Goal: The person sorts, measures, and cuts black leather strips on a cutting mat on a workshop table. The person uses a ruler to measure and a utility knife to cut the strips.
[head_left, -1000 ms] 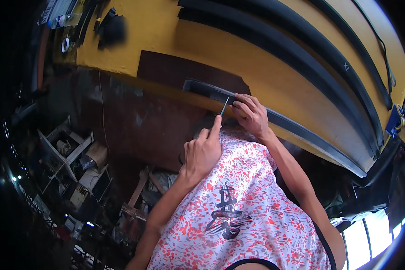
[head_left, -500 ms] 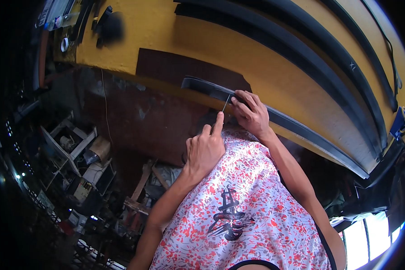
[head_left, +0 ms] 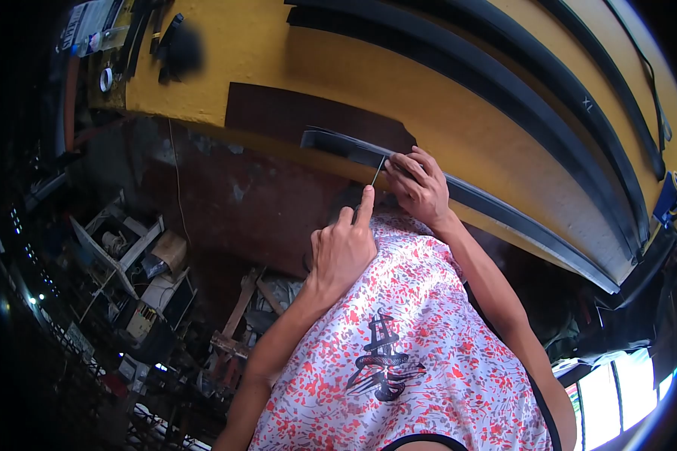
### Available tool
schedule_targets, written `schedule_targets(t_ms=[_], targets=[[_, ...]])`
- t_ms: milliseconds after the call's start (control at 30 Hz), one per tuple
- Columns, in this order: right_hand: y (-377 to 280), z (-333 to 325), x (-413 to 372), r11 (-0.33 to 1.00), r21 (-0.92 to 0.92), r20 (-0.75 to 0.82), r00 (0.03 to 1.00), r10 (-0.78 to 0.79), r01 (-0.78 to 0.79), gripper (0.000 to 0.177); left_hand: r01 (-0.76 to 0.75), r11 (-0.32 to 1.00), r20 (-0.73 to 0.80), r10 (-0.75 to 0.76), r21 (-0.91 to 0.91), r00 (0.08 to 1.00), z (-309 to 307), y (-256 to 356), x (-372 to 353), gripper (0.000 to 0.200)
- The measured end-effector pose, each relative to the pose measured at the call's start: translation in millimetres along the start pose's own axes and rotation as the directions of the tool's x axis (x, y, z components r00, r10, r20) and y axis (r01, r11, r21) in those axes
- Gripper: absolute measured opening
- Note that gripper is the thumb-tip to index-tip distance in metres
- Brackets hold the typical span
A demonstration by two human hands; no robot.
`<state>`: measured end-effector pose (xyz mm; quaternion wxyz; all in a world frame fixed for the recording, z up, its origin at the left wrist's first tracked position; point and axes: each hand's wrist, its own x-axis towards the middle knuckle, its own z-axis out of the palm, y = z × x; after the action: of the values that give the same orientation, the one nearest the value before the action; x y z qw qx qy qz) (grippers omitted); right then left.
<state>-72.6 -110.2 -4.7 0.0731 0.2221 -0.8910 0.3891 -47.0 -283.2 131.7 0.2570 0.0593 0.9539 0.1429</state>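
Trouble, mid-frame, if that thin tool (head_left: 377,171) gripped in the left hand (head_left: 344,249) skids: its tip could jab the right hand (head_left: 420,188), pinching the dark strip (head_left: 340,145) beside it.

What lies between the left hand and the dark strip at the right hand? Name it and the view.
A thin tool slants from the left hand up to the dark strip, in the head view.

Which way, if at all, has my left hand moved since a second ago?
Yes, slightly: judged against the brown sheet on the yellow table, the left hand and its thin tool have shifted toward the picture's right.
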Motion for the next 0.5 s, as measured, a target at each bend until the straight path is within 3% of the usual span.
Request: schedule_targets(t_ms=[167, 267, 500], targets=[[-3.4, -4.1, 3.4, 0.999, 0.000, 0.000, 0.999, 0.038, -0.038, 0.030, 0.003, 1.000, 0.007, -0.003, 0.004, 1.000, 1.0, 0.2, 0.9, 0.057], [-1.1, -3.2, 2.2, 1.000, -0.014, -0.005, 1.000, 0.007, -0.007, 0.034, 0.022, 0.999, 0.104, -0.020, -0.023, 0.994, 0.3, 1.7, 0.8, 0.060], [-0.7, -4.2, 0.7, 0.999, -0.033, 0.013, 1.000, -0.004, 0.004, 0.034, 0.048, 0.999, 0.136, -0.044, -0.025, 0.990, -5.0, 6.3, 3.5, 0.060]])
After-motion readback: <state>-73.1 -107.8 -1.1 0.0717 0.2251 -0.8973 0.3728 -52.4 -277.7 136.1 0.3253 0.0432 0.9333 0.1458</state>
